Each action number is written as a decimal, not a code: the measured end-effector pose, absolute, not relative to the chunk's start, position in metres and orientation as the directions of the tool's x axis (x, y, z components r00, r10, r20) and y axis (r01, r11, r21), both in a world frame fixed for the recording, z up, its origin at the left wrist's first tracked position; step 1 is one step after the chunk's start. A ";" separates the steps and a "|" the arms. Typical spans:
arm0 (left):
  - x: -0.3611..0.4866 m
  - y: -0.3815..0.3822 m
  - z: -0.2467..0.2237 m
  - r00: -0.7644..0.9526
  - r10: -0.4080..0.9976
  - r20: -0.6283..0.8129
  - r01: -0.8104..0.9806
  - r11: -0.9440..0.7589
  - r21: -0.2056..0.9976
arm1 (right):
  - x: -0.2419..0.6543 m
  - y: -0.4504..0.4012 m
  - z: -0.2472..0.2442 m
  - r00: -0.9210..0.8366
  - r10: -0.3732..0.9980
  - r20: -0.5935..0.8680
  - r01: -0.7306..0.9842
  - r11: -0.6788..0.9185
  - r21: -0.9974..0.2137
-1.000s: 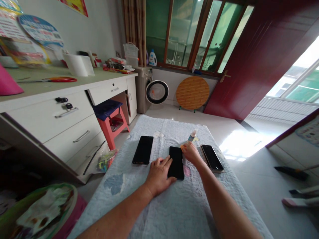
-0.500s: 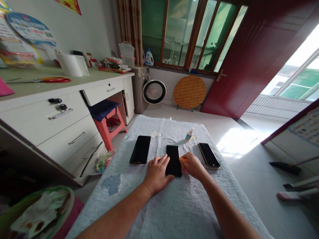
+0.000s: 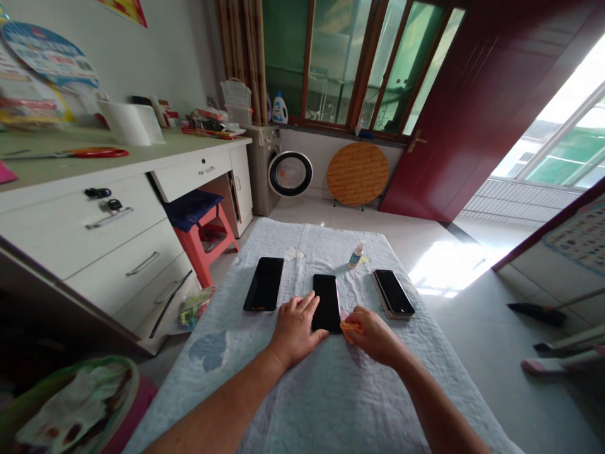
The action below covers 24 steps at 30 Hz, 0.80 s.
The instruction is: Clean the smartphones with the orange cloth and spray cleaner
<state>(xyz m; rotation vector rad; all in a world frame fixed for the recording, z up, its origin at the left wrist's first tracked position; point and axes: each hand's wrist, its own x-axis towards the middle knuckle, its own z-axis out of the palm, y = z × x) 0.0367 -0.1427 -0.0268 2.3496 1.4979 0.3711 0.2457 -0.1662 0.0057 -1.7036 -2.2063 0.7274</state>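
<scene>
A black smartphone [image 3: 326, 299] lies screen up on the cloth, between my two hands. My left hand [image 3: 295, 328] holds it steady, fingers along its left side and thumb at its bottom edge. An orange cloth [image 3: 350, 328] is pinched in my right hand [image 3: 373, 334], touching the phone's lower right edge. Farther left, a larger black phone [image 3: 265, 284] lies flat. To the right, another phone [image 3: 394, 292] rests on a pale, flat object whose kind I cannot make out. Behind the middle phone stands a small spray bottle [image 3: 356, 255].
A pale blue quilted cloth [image 3: 302, 403] covers the table. On the left are a white desk [image 3: 193, 167], a red stool [image 3: 203, 246] and a bin [image 3: 135, 403] with used tissues. A washing machine [image 3: 262, 164] with its door open and a round wooden tabletop [image 3: 358, 173] stand behind.
My right hand has slid the orange cloth down along the phone's right edge, towards its lower corner. The left hand keeps its place on the phone. The view has shifted slightly.
</scene>
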 end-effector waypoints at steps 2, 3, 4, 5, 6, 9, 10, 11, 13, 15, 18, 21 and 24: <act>0.037 -0.143 -0.027 0.411 0.911 0.037 0.824 -0.388 0.412 | 0.247 -0.165 0.009 -0.311 0.943 -0.120 0.819 0.202 -0.536; 0.037 -0.143 -0.027 0.410 0.911 0.036 0.824 -0.387 0.415 | 0.248 -0.165 0.010 -0.326 0.936 -0.132 0.816 0.209 -0.539; 0.036 -0.143 -0.027 0.410 0.911 0.036 0.823 -0.387 0.416 | 0.249 -0.163 0.011 -0.342 0.929 -0.145 0.814 0.215 -0.540; 0.036 -0.143 -0.027 0.411 0.911 0.036 0.822 -0.387 0.418 | 0.250 -0.161 0.012 -0.356 0.921 -0.157 0.811 0.221 -0.542; 0.036 -0.143 -0.027 0.412 0.910 0.038 0.820 -0.388 0.420 | 0.251 -0.159 0.012 -0.367 0.915 -0.167 0.810 0.225 -0.541; 0.036 -0.142 -0.027 0.416 0.909 0.035 0.817 -0.390 0.424 | 0.252 -0.147 0.010 -0.358 0.917 -0.178 0.830 0.225 -0.510; 0.035 -0.142 -0.027 0.418 0.908 0.032 0.816 -0.391 0.427 | 0.252 -0.142 0.009 -0.338 0.925 -0.171 0.846 0.220 -0.486; 0.035 -0.142 -0.027 0.423 0.906 0.029 0.813 -0.394 0.429 | 0.252 -0.136 0.008 -0.311 0.938 -0.152 0.863 0.212 -0.458; 0.034 -0.142 -0.025 0.435 0.900 0.022 0.807 -0.400 0.436 | 0.250 -0.124 0.006 -0.243 0.967 -0.081 0.892 0.190 -0.409; 0.033 -0.142 -0.024 0.444 0.896 0.019 0.800 -0.406 0.442 | 0.247 -0.110 0.004 -0.152 0.988 0.030 0.902 0.151 -0.404; 0.033 -0.143 -0.024 0.433 0.901 0.021 0.802 -0.396 0.447 | 0.242 -0.090 0.000 0.011 0.983 0.185 0.888 0.076 -0.453; 0.034 -0.143 -0.027 0.385 0.922 0.035 0.819 -0.359 0.448 | 0.234 -0.075 -0.007 0.119 0.962 0.247 0.885 0.010 -0.465; 0.035 -0.142 -0.030 0.358 0.932 0.047 0.824 -0.340 0.453 | 0.227 -0.067 -0.017 0.078 0.979 0.190 0.909 0.008 -0.416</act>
